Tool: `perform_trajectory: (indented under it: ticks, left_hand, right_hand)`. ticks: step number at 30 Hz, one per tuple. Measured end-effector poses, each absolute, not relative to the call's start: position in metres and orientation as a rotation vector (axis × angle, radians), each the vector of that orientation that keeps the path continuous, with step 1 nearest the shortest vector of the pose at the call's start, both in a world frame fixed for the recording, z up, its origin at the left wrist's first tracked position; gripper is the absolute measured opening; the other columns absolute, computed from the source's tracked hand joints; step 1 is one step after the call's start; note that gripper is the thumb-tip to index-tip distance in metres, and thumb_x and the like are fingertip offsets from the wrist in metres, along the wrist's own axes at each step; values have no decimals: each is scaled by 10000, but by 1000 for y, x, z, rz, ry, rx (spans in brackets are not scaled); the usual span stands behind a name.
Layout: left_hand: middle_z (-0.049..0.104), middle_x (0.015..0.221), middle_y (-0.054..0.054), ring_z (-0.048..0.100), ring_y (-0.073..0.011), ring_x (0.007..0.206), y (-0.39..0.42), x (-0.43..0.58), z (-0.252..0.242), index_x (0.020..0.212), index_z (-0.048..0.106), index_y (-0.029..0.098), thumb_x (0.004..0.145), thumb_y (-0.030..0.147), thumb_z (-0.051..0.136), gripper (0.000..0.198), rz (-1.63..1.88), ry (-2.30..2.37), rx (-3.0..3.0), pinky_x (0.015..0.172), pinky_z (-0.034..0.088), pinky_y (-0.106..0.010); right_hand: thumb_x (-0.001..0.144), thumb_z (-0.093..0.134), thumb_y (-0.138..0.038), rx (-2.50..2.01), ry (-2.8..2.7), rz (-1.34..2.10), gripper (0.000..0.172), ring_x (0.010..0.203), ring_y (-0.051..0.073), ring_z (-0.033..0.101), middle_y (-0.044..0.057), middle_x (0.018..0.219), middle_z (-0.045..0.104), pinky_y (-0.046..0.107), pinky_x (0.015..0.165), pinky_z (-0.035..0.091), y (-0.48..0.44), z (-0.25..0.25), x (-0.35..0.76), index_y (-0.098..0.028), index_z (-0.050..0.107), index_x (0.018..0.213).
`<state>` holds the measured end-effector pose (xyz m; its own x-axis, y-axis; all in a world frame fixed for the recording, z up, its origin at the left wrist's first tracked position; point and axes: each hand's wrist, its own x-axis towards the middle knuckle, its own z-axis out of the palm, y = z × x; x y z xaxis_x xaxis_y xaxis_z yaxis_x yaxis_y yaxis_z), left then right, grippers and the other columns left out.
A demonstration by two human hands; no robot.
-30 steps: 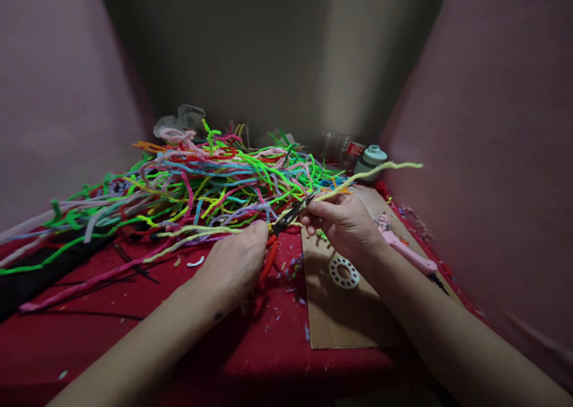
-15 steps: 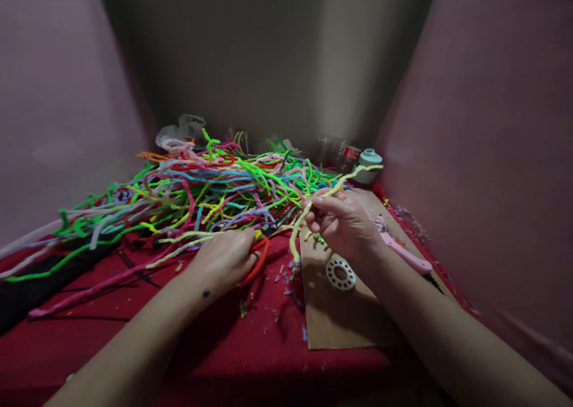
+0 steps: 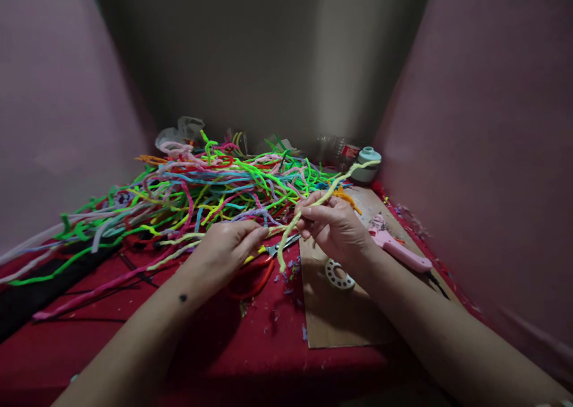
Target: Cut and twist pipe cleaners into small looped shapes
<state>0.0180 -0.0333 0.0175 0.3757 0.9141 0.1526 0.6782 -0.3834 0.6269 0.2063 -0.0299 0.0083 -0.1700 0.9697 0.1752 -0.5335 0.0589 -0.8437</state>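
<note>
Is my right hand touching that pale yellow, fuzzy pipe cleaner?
Touching. The head view shows the right hand pinching the pale yellow, fuzzy pipe cleaner between thumb and fingers, one end hanging below, the other extending beyond.

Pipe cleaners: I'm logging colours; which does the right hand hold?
The pale yellow pipe cleaner, pinched in the right hand; it alone crosses the pale blue bottle in this view.
</note>
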Motion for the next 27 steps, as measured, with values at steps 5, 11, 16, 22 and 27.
perform_trajectory:
  ticks: [5,11,16,22,27]
  left_hand:
    - [540,599,21,452,-80,491,-44,38,21,845,574,162,804,415,495,269,737,987,1634,458,332,-185]
    - [324,532,67,258,-52,472,-45,36,17,667,517,147,797,379,494,267,672,1009,1753,423,191,-180]
    - [407,606,40,357,-76,568,-45,29,20,641,513,144,816,347,444,277,499,1024,1986,516,289,-194]
    - [424,640,32,391,-96,622,-42,17,16,641,497,152,836,377,430,305,370,1009,2110,594,326,-209]
    - [440,673,24,398,-102,641,-41,5,6,674,500,156,855,427,397,341,302,1016,2133,615,343,-208]
  right_hand:
    - [655,681,-169,-603,-1092,1462,88,486,91,552,-9,549,603,197,442,403,-32,0,200,-149,596,670]
    - [696,681,-251,-674,-943,1381,155,475,86,556,36,625,639,175,387,379,-27,4,203,-121,610,650]
    - [731,583,-98,-731,-660,1310,133,390,60,479,22,562,608,158,321,287,-13,14,220,-117,562,601]
    - [783,527,-95,-707,-550,1274,153,408,70,472,-3,520,574,169,360,292,-5,16,233,-141,543,637]
    - [809,517,-110,-641,-460,1294,147,494,72,519,-25,537,553,202,527,444,-4,13,231,-147,540,669]
